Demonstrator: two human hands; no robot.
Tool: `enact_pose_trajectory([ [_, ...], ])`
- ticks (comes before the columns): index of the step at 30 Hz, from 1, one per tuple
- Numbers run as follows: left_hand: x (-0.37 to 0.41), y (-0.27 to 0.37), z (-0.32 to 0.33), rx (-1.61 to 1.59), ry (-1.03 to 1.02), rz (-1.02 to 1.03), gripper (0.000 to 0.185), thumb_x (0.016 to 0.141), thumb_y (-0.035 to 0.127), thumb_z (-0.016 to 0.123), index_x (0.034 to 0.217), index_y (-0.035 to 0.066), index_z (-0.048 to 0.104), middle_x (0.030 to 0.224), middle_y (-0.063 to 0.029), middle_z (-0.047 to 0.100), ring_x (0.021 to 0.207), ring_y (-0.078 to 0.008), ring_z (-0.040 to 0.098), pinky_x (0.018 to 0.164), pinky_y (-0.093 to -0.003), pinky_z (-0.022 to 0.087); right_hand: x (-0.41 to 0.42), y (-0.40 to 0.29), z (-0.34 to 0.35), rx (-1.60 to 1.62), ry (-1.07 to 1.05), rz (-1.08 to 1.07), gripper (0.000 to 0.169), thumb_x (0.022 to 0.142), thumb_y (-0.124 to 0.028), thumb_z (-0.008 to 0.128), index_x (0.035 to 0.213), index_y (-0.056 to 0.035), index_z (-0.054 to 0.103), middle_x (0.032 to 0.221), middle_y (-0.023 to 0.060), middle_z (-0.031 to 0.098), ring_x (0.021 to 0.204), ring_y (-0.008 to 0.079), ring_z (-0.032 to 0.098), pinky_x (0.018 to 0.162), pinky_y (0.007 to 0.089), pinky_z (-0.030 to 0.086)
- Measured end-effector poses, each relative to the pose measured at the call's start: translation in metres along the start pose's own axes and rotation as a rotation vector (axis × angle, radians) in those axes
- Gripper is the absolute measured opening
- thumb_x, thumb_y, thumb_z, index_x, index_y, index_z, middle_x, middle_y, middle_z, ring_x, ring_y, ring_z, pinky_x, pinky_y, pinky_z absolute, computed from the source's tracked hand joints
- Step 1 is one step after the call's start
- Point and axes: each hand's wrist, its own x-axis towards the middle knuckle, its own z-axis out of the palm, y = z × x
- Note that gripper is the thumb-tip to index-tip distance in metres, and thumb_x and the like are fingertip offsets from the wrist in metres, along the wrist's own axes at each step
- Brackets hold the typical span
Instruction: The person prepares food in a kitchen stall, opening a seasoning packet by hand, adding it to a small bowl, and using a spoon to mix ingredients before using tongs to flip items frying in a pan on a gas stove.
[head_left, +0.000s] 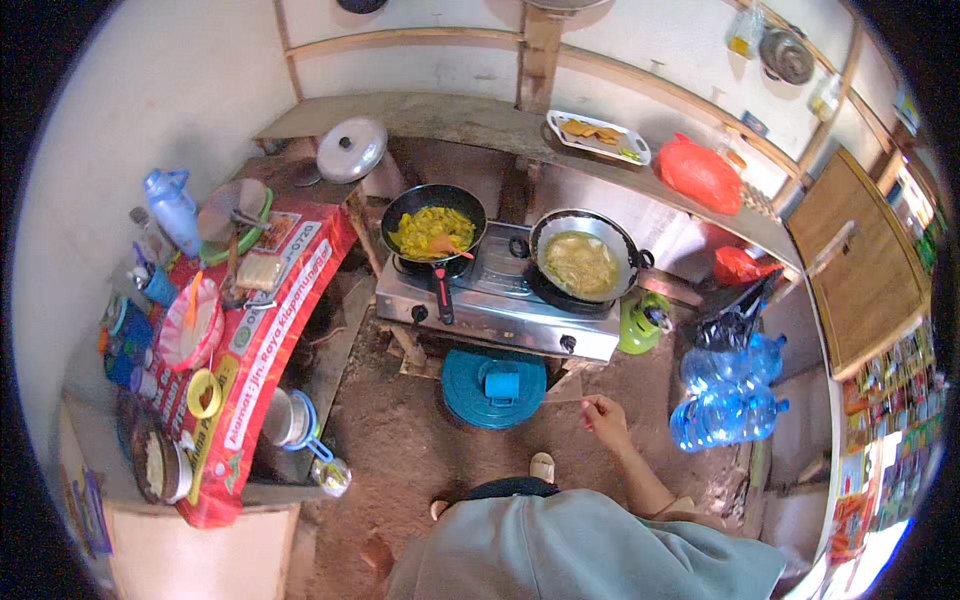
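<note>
My right hand (602, 420) hangs in front of the stove's right side, its fingers loosely curled; I cannot tell whether anything is in them. My left hand is out of view. Before me stands a two-burner gas stove (487, 289). On its left burner a black frying pan (444, 289) holds yellow pieces of food (431, 231) and an orange-red spatula (448, 246). The right burner carries a metal wok (630, 262) with pale pieces of food (579, 259) in bubbling oil. Below the stove front is a blue lidded bucket (459, 386) with a blue mug (502, 384) on top.
A table with a red banner cover (281, 375) at left bears a pink bowl (190, 330), a blue pitcher (171, 202) and a knife. A green gas cylinder (639, 330) and large blue water bottles (724, 420) stand right. The back shelf holds a white tray (555, 124) of fried food.
</note>
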Motion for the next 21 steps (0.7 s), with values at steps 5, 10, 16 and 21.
enact_pose_trajectory([
  [5,-0.034,0.042,-0.023,-0.070,-0.279,-0.075,0.034,0.082,0.033,0.044,0.108,0.012,0.052,0.103,-0.0060,0.057,0.093,-0.0231,0.054,0.075,-0.0378,0.042,0.046,-0.004,-0.008,0.021,-0.184,-0.094,0.017,0.084,-0.016,0.051,0.090,-0.0018,0.058,0.065,-0.0001,0.052,0.053,0.0071,0.048,0.049,0.0204,0.040],
  [10,-0.052,0.112,-0.098,-1.168,-0.191,-0.596,0.049,0.072,0.019,0.054,0.119,0.009,0.044,0.113,-0.0151,0.052,0.100,-0.0280,0.051,0.083,-0.0343,0.042,0.076,-0.035,-0.003,0.124,-0.337,-0.099,0.018,0.084,-0.016,0.052,0.091,-0.0009,0.058,0.067,0.0010,0.053,0.055,0.0071,0.047,0.050,0.0202,0.040],
  [16,-0.076,0.135,-0.087,-1.089,0.245,-0.356,0.052,0.066,0.012,0.054,0.117,0.009,0.046,0.107,-0.0170,0.054,0.096,-0.0312,0.053,0.082,-0.0360,0.042,0.106,-0.100,0.050,-0.030,-0.564,-0.252,0.021,0.083,-0.021,0.053,0.095,-0.0044,0.058,0.070,0.0019,0.055,0.059,0.0083,0.051,0.052,0.0218,0.043],
  [21,-0.093,0.087,0.031,-1.550,-0.212,-0.808,0.045,0.066,0.014,0.057,0.110,0.007,0.051,0.102,-0.0146,0.056,0.093,-0.0287,0.054,0.079,-0.0343,0.044,0.118,-0.181,0.161,0.022,-0.794,-0.440,0.023,0.083,-0.020,0.052,0.096,-0.0033,0.058,0.071,0.0026,0.056,0.061,0.0093,0.052,0.056,0.0234,0.043],
])
